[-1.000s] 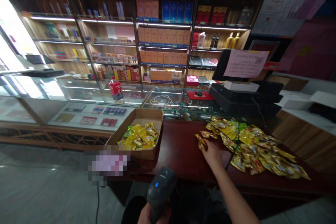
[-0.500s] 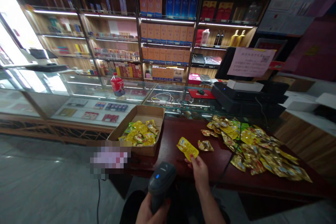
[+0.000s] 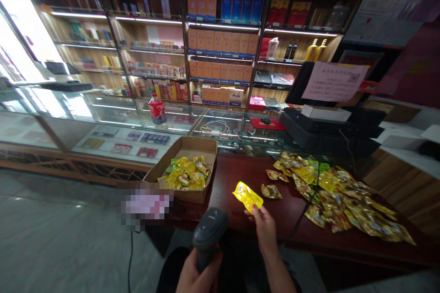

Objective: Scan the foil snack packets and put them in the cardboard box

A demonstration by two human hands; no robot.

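Note:
My left hand (image 3: 201, 269) is wrapped round the handle of a dark grey barcode scanner (image 3: 210, 228), its head tilted up toward the table. Between the thumb and fingers of my right hand (image 3: 264, 226) is a yellow snack packet (image 3: 247, 196), brightly lit and held above the dark red table (image 3: 223, 174). A single gold packet (image 3: 271, 191) lies just behind that hand. To the right spreads a heap of gold and yellow packets (image 3: 333, 192). An open cardboard box (image 3: 196, 197) on the left holds several yellow and green packets (image 3: 185, 174).
Behind the table runs a glass display counter (image 3: 178, 119) bearing a red-labelled bottle (image 3: 157, 110), a white cable (image 3: 215, 127) and a red mat (image 3: 256, 122). A monitor with a paper sheet (image 3: 335, 81) stands back right. Boxed goods (image 3: 220, 42) fill the shelves.
The packet in my right hand is now brightly lit, and the scanner's blue light no longer shows. Both hands keep their grips. The view has shifted slightly.

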